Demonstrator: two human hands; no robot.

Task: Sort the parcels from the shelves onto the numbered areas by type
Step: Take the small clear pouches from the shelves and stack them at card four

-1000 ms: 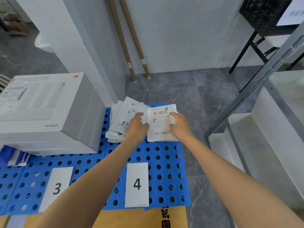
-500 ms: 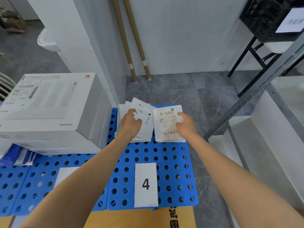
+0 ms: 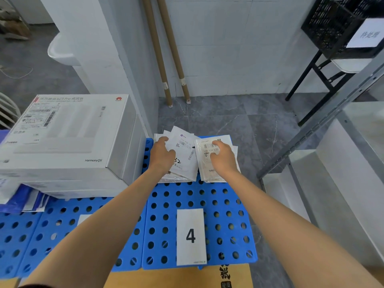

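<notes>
**Mate:** Where are the parcels?

**Me:** On the blue mat (image 3: 228, 225), at its far end beyond the number 4 card (image 3: 190, 235). The pile of white parcels (image 3: 185, 163) lies beyond the card and a little to its left, loosely fanned. A single pouch (image 3: 208, 174) with a barcode label lies straight beyond the card, partly on top of the pile's right side.

**Mate:** And your hands?

**Me:** My left hand (image 3: 163, 157) rests on the left part of the pile. Its fingers (image 3: 164, 139) are bent towards the far left corner and the thumb is on top. I can't tell whether they grip a parcel or only lie there. My right hand (image 3: 223, 157) lies palm down on the pouch. Its fingers are loosely bent, pressing on the label and wrapped round nothing.

**Mate:** What else is around?

**Me:** Left of the card and farther back, a stack of white boxes (image 3: 68, 138) sits just beside the pile, with blue bags (image 3: 25, 201) sticking out from under it. Nearer than the card, brown cardboard (image 3: 176, 279) meets the mat's edge. Well beyond the card, two cardboard tubes (image 3: 166, 59) lean against the white wall. To the card's right stands a grey shelf frame (image 3: 332, 113). Far beyond on that side, a black crate (image 3: 332, 23) sits on a stand.
</notes>
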